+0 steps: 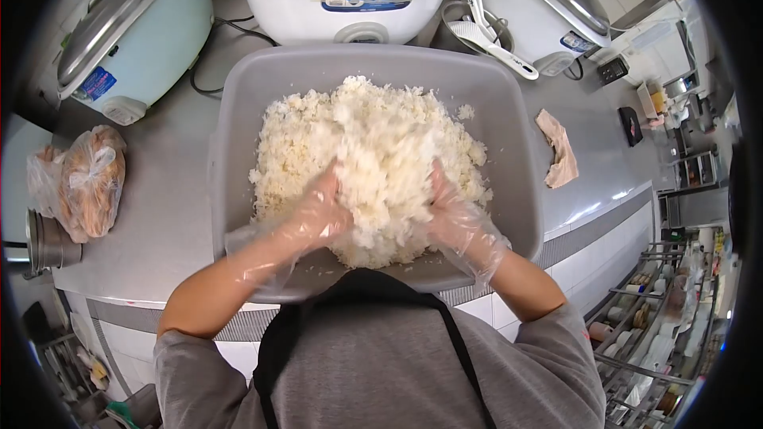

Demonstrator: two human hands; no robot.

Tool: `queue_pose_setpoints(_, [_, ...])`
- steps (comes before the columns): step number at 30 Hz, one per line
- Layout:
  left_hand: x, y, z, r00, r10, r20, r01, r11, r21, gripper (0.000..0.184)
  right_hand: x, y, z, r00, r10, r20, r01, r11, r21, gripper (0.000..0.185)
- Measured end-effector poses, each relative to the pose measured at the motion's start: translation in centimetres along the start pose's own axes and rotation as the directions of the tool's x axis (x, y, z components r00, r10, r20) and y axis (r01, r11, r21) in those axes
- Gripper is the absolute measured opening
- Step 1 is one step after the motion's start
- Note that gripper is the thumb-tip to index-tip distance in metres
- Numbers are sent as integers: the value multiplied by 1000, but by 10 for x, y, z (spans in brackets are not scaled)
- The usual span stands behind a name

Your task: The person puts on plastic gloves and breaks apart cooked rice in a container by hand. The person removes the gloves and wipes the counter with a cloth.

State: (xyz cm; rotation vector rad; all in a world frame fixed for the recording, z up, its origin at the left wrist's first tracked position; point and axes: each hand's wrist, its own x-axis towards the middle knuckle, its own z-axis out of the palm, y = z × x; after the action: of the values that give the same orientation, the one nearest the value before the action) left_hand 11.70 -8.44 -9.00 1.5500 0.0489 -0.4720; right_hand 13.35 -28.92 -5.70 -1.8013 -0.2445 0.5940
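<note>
White cooked rice (294, 131) is heaped in a large grey tub (520, 159) in front of me. My left hand (324, 210) and my right hand (453, 210), both in clear plastic gloves, are on either side of a clump of rice in the middle. The clump is blurred by motion and pressed between the two hands. Thumbs point up along its sides, while the other fingers are hidden under or in the rice.
Three cookers (366, 28) stand behind the tub. A metal pot (453, 20) holds white paddles (497, 48). On the right lies a cloth (558, 149); on the left are a plastic bag with brownish contents (94, 183) and metal containers (60, 242).
</note>
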Motion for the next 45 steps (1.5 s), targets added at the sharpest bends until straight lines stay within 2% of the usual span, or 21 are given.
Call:
queue_pose_setpoints(1, [5,2,-5,999,35,-18,-34,998,53,67,-1,3,-3,994,-26,-107,25,1000,-4,85])
queue_pose_setpoints(4, [5,20,-6,984,156,-88,-140,975,172,58,6,24,-26,969,-242,-46,229,954,-194,80])
queue_pose_setpoints(6, [0,42,-7,991,-116,-74,110,991,-80,51,8,25,-29,980,-148,-132,179,945,272,63])
queue_pose_setpoints(7, [3,39,-11,985,-156,-74,146,982,-123,48,8,30,-36,985,-99,-139,158,836,525,59])
queue_pose_setpoints(9, [17,12,-24,984,-145,-105,131,983,-126,44,10,34,-51,954,-248,-168,264,961,82,52])
queue_pose_setpoints(11, [-1,44,-22,979,5,-205,47,968,248,73,16,33,-58,926,-313,-213,232,913,-335,48])
queue_pose_setpoints(14, [1,38,-29,936,134,-326,-20,943,331,71,15,-29,-54,992,-125,6,108,833,-542,53])
queue_pose_setpoints(15, [-3,42,-29,900,331,-283,-209,899,385,64,21,-32,-60,987,-130,90,158,783,-602,54])
queue_pose_setpoints(16, [-4,41,-32,898,337,-282,-209,892,401,58,30,-36,-64,976,-128,175,213,727,-653,56])
queue_pose_setpoints(17, [-6,39,-35,895,344,-283,-208,885,417,52,38,-55,-65,969,20,247,152,739,-656,51])
queue_pose_setpoints(21, [-8,28,-48,918,282,-279,-74,813,577,37,109,-36,-67,957,-74,282,189,895,-404,54])
queue_pose_setpoints(24, [-6,28,-46,924,256,-283,-70,843,534,63,158,-24,-27,889,-134,437,297,896,-330,54])
queue_pose_setpoints(25, [-6,29,-46,911,282,-300,-73,827,558,63,171,-28,-11,861,-152,486,328,895,-301,54])
queue_pose_setpoints(26, [-7,29,-46,898,306,-317,-72,812,579,64,179,-43,12,753,-53,656,560,575,-597,49])
queue_pose_setpoints(28, [-5,27,-49,849,419,-320,-154,778,609,63,178,-49,30,684,8,730,700,275,-659,45])
queue_pose_setpoints(30, [-3,24,-56,756,590,-285,-317,709,630,60,147,-22,34,746,-210,632,620,566,-543,50])
queue_pose_setpoints(33, [2,24,-68,727,593,-347,-331,745,579,58,80,-41,51,794,-123,596,603,289,-744,56])
queue_pose_setpoints(36, [40,16,-93,812,474,-340,-107,694,712,65,44,-4,37,727,-205,656,687,193,-701,57])
queue_pose_setpoints(39, [78,20,-110,878,237,-415,184,633,752,68,35,-6,12,789,-254,559,594,84,-800,59])
queue_pose_setpoints(42, [120,-8,-128,871,90,-484,335,611,717,62,38,1,-32,934,-242,262,308,175,-935,59])
queue_pose_setpoints(45, [117,-8,-112,884,-107,-455,377,739,558,78,53,12,-78,1000,18,21,5,608,-794,51])
